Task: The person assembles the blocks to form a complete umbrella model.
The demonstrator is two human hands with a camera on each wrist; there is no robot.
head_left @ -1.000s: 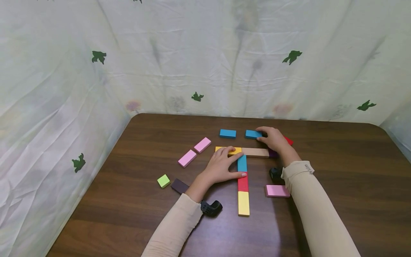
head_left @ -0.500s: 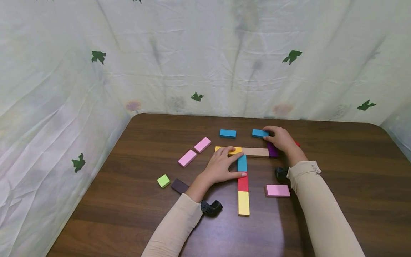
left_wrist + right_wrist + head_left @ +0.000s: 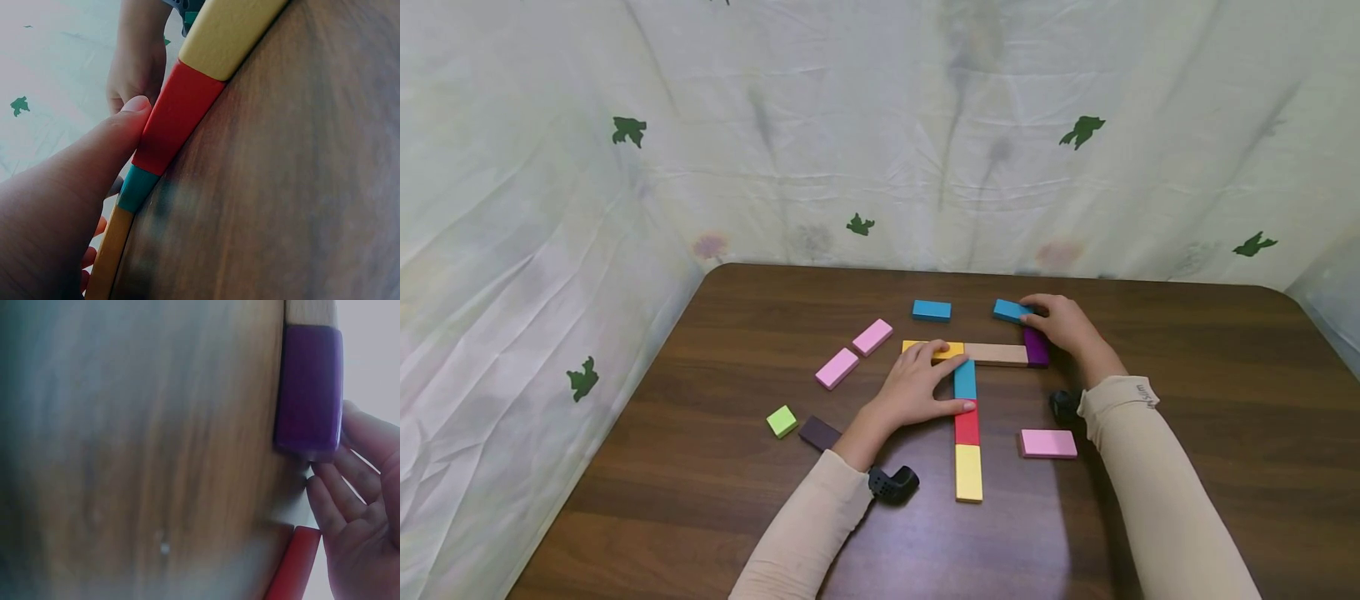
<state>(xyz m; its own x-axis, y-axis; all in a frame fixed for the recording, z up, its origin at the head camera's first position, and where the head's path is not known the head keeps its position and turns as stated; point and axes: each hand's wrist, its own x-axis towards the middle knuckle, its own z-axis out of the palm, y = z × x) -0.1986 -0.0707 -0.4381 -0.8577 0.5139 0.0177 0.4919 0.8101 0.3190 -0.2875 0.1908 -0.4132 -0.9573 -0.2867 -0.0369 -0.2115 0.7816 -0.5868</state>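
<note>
My right hand (image 3: 1063,325) pinches the right end of a blue block (image 3: 1009,311) between thumb and fingers, low over the table's far side. Just below that block lies a purple block (image 3: 1036,348), end of a row with a tan block (image 3: 996,355) and an orange-yellow block (image 3: 957,349). My left hand (image 3: 913,393) rests with spread fingers at the corner of the rows: fingers on the orange-yellow block, thumb against a red block (image 3: 178,115). That red block stands in line between a lighter blue block (image 3: 965,383) and a pale yellow block (image 3: 968,473).
Another blue block (image 3: 932,311) lies at the back. Pink blocks (image 3: 837,368) lie to the left, with a green cube (image 3: 782,422) and a dark block (image 3: 819,434). One pink block (image 3: 1048,444) is at right. The right wrist view shows another red block (image 3: 295,565).
My right hand has moved right with the blue block, which has turned slightly and now sits above the purple block. My left hand stays in place.
</note>
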